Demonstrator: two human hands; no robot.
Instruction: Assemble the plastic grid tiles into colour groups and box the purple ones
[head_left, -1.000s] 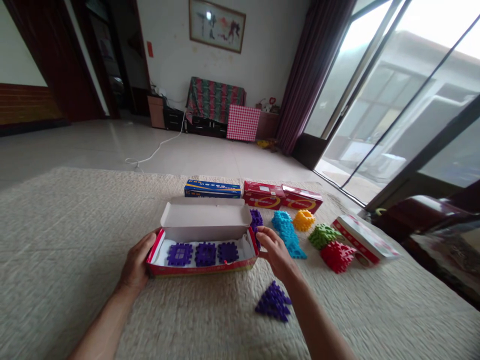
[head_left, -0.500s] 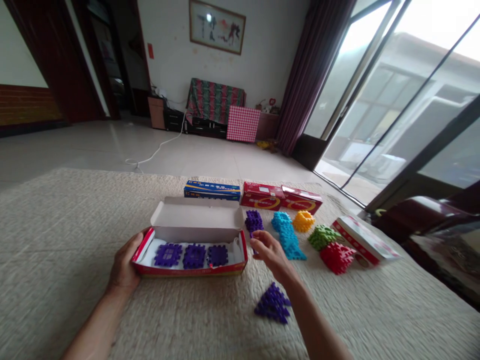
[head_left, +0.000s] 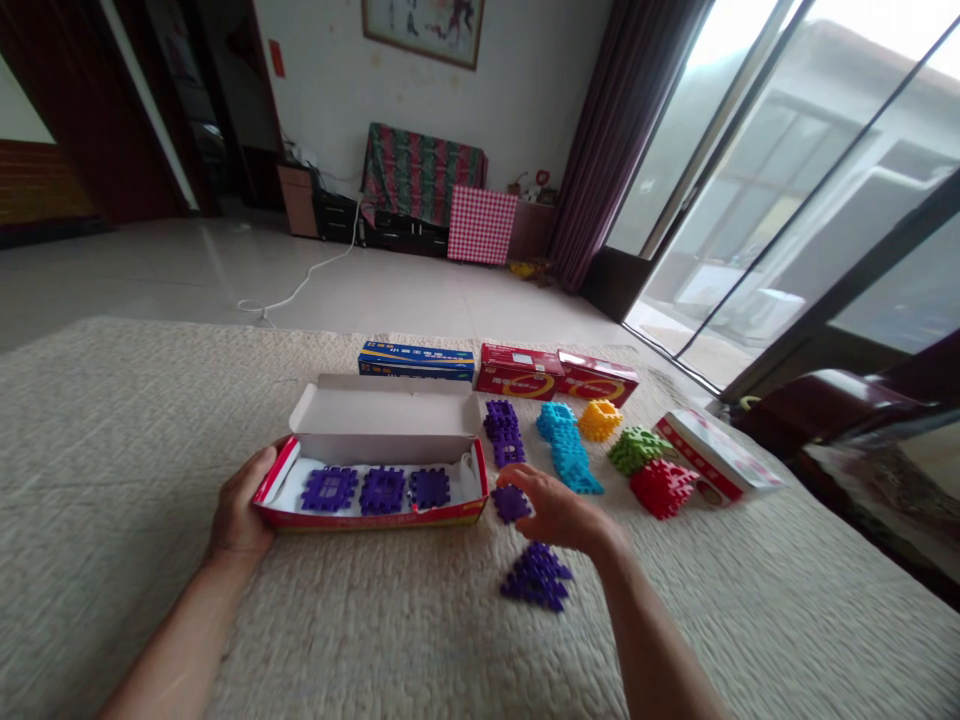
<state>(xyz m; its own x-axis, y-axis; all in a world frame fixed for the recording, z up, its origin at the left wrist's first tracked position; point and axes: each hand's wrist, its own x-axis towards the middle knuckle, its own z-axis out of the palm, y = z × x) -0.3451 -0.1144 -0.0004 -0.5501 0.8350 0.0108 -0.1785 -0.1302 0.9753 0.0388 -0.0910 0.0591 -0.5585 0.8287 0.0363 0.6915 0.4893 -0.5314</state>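
Note:
An open red and white box (head_left: 373,516) lies on the beige mat with three purple interlocking tiles (head_left: 381,489) flat inside it. My left hand (head_left: 238,512) grips the box's left end. To the right of the box my right hand (head_left: 559,513) hovers with fingers spread over a loose purple tile (head_left: 511,502). A pile of purple tiles (head_left: 536,577) lies just below that hand. A row of purple tiles (head_left: 502,432) sits behind it, next to the box's right end.
Blue tiles (head_left: 568,448), a yellow cluster (head_left: 599,420), a green one (head_left: 634,449) and a red one (head_left: 661,487) lie to the right. A blue box (head_left: 415,360), two red boxes (head_left: 555,376) and another box (head_left: 712,456) ring them. Glass doors stand at right.
My left hand slid the open box to the left. My right hand left the box's right end and dropped toward the loose purple tile. The view tilted down slightly.

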